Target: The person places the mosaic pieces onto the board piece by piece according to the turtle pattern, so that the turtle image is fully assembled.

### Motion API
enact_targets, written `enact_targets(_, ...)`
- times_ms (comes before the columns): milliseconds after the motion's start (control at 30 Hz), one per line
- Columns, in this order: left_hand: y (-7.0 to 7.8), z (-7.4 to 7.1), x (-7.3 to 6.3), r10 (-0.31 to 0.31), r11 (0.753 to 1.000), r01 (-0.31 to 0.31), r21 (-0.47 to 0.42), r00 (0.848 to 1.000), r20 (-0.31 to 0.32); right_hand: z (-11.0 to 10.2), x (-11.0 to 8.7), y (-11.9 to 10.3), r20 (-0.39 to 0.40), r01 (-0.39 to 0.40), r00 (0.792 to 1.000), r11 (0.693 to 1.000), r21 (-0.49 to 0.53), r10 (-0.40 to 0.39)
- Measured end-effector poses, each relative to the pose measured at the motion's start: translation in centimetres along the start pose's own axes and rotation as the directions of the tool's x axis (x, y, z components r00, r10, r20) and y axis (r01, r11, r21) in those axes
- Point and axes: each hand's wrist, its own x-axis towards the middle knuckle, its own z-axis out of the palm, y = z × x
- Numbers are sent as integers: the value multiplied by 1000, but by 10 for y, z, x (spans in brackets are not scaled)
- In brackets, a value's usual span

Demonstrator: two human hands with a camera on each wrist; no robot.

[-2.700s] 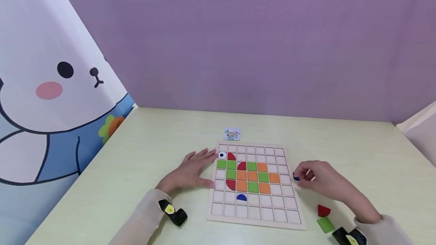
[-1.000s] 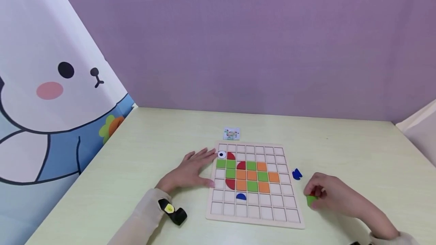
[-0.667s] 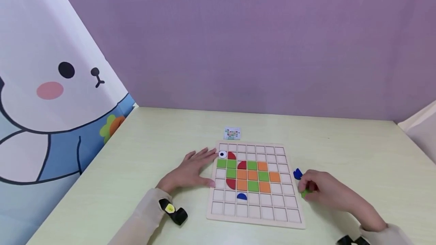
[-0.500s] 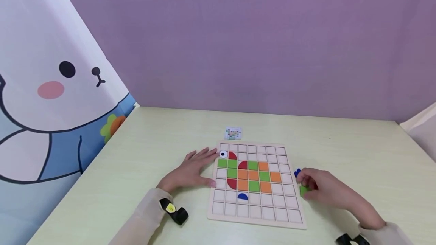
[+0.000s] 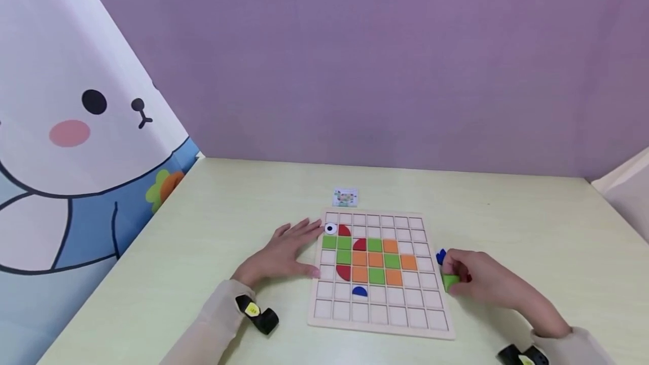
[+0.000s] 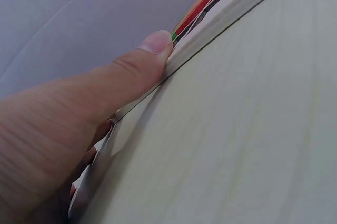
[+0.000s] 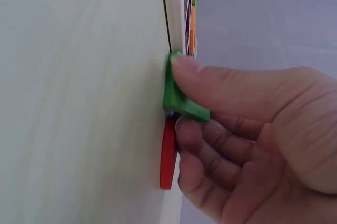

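Observation:
My right hand is beside the right edge of the wooden grid board, pinching a green square tile. In the right wrist view the thumb lies on the green tile, and a red piece touches or nearly touches the fingertips. Small blue pieces lie just beyond that hand, partly hidden by it. My left hand rests at the board's left edge with fingers spread, its thumb against the rim. Green, orange and red pieces fill the board's middle cells.
A small printed card lies behind the board. On the board are a round eye piece at upper left and a blue half-circle lower down. A purple cloth hangs behind the table.
My right hand let go of the blue pieces by the board, drew back to the red and green ones, and brought them forward to the board's right edge. My left hand stayed put.

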Motion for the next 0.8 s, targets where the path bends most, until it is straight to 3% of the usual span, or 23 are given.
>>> enact_targets(467, 0, -2, -2, -18, 1000, 18, -3, 1000, -8, -8, 10, -9, -62, 124, 991, 992, 29, -122)
enact_targets(800, 2, -2, -3, 4, 1000, -4, -19, 1000, -7, 3, 28, -26, 39, 80, 995, 980, 181, -89)
